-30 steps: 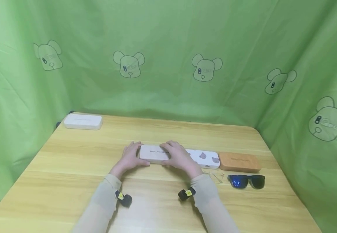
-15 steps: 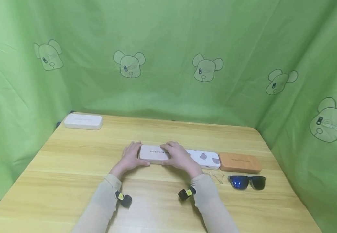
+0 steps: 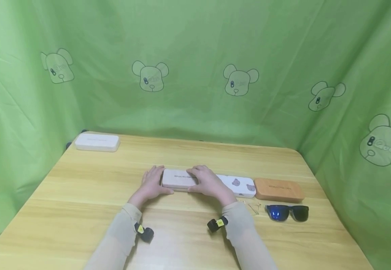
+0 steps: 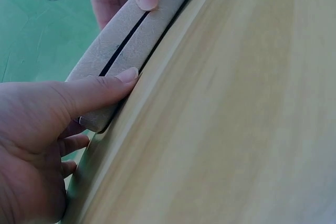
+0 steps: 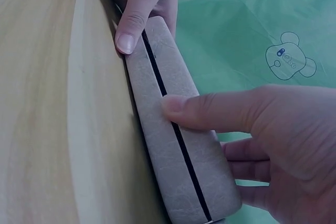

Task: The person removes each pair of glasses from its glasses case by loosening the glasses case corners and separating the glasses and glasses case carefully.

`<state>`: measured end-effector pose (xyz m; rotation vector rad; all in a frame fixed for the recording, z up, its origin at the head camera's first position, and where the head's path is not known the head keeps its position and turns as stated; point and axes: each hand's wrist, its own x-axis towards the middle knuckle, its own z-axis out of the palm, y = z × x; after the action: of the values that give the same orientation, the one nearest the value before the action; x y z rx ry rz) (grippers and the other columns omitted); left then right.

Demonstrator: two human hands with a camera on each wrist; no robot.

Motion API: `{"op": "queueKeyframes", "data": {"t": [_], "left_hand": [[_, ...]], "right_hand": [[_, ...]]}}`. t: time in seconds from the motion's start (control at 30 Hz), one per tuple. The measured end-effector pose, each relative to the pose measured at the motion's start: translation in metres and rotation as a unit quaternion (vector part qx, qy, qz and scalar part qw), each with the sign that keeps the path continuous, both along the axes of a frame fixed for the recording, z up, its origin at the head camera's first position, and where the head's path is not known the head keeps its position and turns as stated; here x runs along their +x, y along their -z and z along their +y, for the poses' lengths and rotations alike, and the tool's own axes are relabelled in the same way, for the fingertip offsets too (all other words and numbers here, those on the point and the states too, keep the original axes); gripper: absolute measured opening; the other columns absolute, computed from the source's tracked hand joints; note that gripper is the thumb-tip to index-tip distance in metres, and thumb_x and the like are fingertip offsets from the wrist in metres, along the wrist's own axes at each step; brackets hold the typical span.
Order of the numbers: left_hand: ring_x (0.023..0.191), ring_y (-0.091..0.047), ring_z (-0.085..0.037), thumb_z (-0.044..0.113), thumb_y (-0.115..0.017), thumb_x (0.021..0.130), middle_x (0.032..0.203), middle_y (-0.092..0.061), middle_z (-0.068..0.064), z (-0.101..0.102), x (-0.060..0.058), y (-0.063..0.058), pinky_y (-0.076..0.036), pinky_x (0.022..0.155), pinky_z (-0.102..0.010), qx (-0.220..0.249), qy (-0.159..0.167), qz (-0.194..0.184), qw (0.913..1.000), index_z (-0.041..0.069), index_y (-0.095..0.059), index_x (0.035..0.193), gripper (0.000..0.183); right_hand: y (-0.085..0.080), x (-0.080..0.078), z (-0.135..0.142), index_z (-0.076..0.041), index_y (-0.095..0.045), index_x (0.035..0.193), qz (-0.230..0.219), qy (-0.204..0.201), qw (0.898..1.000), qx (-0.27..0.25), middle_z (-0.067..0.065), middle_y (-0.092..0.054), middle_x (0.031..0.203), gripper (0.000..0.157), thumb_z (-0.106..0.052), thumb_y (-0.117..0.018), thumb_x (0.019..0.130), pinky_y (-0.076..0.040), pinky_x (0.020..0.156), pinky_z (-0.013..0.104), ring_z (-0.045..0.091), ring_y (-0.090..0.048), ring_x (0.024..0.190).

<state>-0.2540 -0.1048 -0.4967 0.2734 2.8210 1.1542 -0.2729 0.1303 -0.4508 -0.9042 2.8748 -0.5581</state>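
A pale beige glasses case (image 3: 176, 178) with dark lettering lies on the table between both hands. My left hand (image 3: 150, 185) grips its left end, thumb across the front and fingers around the far side. My right hand (image 3: 208, 183) holds the case nearer its right end. In the left wrist view, the left thumb (image 4: 107, 88) lies on the front of the case across the dark seam (image 4: 124, 46). The right wrist view has the right thumb (image 5: 184, 109) pressed at that seam, with its fingers behind the case. The lid appears closed except for this narrow dark line.
To the right, in line, lie a white case with bear prints (image 3: 235, 183) and an orange-brown case (image 3: 278, 190). Thin-framed glasses (image 3: 252, 206) and dark sunglasses (image 3: 287, 213) lie in front of them. Another white case (image 3: 97, 143) sits at the far left corner. Green curtains (image 3: 195, 105) surround the table.
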Motion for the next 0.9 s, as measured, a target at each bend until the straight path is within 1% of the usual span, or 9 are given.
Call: {"op": "queueKeyframes", "data": {"t": [0.2,0.33,0.57,0.7,0.9], "left_hand": [[0.151,-0.009,-0.04,0.037,-0.085,0.068,0.159,-0.027,-0.018,0.0,0.0,-0.001,0.003,0.122,-0.058,0.0,-0.001,-0.003,1.0,0.002,-0.034,0.148,0.101],[0.151,-0.009,-0.041,0.037,-0.086,0.068,0.159,-0.027,-0.019,0.0,0.0,-0.001,0.003,0.123,-0.058,-0.002,-0.001,-0.005,1.0,0.002,-0.033,0.148,0.102],[0.151,-0.009,-0.04,0.035,-0.086,0.068,0.159,-0.027,-0.018,0.0,0.0,-0.001,0.003,0.123,-0.058,0.011,-0.006,-0.004,0.9999,0.002,-0.034,0.148,0.101],[0.15,-0.01,-0.041,0.034,-0.086,0.067,0.158,-0.028,-0.019,0.001,0.0,-0.001,0.002,0.122,-0.059,0.014,-0.01,0.001,0.9999,0.002,-0.036,0.147,0.1],[0.15,-0.01,-0.041,0.034,-0.087,0.066,0.158,-0.028,-0.019,0.001,-0.001,0.0,0.001,0.123,-0.058,0.006,-0.013,0.004,0.9999,0.002,-0.033,0.148,0.103]], "right_hand": [[0.0,-0.002,0.002,-0.005,-0.052,0.138,0.0,-0.011,1.0,-0.009,0.015,-0.056,0.14,0.072,-0.032,-0.08,0.078,-0.037,0.115,0.047,0.032,-0.05,0.131],[0.0,-0.003,0.004,-0.004,-0.05,0.14,-0.004,-0.024,1.0,-0.016,0.015,-0.057,0.139,0.072,-0.033,-0.078,0.08,-0.038,0.115,0.047,0.033,-0.052,0.129],[-0.003,-0.002,0.008,-0.006,-0.046,0.143,-0.011,-0.034,0.999,-0.007,0.015,-0.053,0.143,0.066,-0.037,-0.068,0.089,-0.036,0.116,0.049,0.033,-0.047,0.134],[-0.005,-0.003,0.01,-0.006,-0.046,0.143,-0.014,-0.04,0.999,-0.01,0.015,-0.053,0.143,0.062,-0.038,-0.063,0.093,-0.037,0.116,0.048,0.033,-0.048,0.133],[-0.004,-0.005,0.013,-0.008,-0.046,0.144,-0.031,-0.029,0.999,-0.023,0.013,-0.052,0.145,0.058,-0.04,-0.056,0.097,-0.036,0.117,0.046,0.031,-0.048,0.135]]}}
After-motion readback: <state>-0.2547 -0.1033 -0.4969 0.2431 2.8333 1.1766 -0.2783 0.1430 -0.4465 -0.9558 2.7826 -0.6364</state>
